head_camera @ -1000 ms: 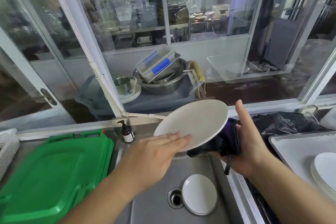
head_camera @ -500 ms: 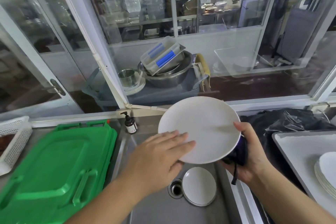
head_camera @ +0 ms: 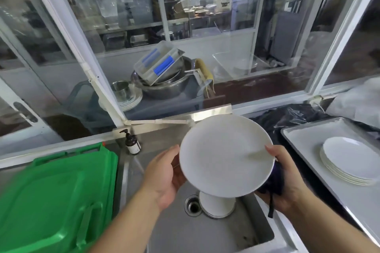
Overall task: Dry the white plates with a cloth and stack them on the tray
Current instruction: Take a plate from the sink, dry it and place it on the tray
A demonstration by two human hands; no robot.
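Setting: steel sink (head_camera: 216,238) below a window.
Plate (head_camera: 226,156): I hold it over the sink.
Left hand (head_camera: 166,178): grips its left rim.
Right hand (head_camera: 287,183): grasps its right rim, with dark cloth (head_camera: 274,181) beneath.
Tray (head_camera: 304,139): right, carrying stack (head_camera: 349,160).

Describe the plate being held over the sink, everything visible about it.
The held plate is round, plain white, smooth and glossy like ceramic, tilted toward the camera above the sink. The left hand grips its left rim; the right hand holds its right edge with a dark cloth beneath. No chips visible.
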